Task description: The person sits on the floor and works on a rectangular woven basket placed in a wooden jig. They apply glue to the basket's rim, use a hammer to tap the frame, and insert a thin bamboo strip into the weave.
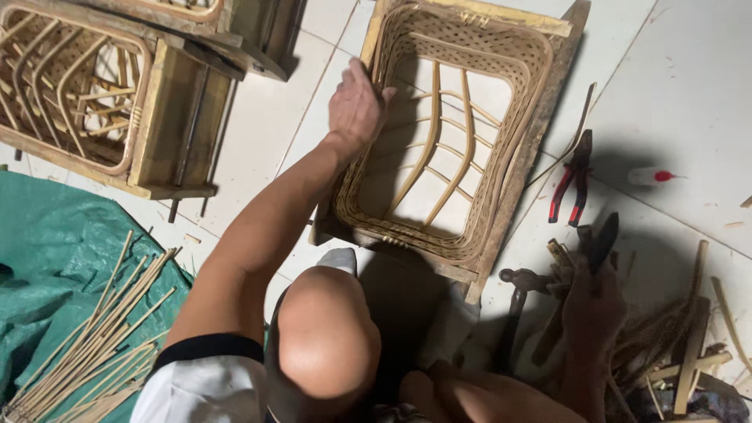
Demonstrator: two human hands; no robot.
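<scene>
From the head camera, looking down: left hand (356,106) up near the top middle of the frame, fingers bent over the left rim of a woven basket (446,129) and holding it. Basket open side up, sitting inside a wooden frame (540,133) on the white tile floor (689,94), from the top middle down to the centre. Right hand (591,309) low at the right, in shadow, closed around a dark knife (603,243) that points up. Just beside that hand, a hammer (521,282) and a heap of cane pieces (681,345) at the lower right. Red-handled pliers (572,184) flat on the tiles, right of the basket, a little apart from it. Another basket in a wooden frame (86,86) at the upper left. Green sheet (47,258) at the lower left with a bundle of thin cane sticks (94,345) on it. Bare knee (325,337) at the bottom middle.
</scene>
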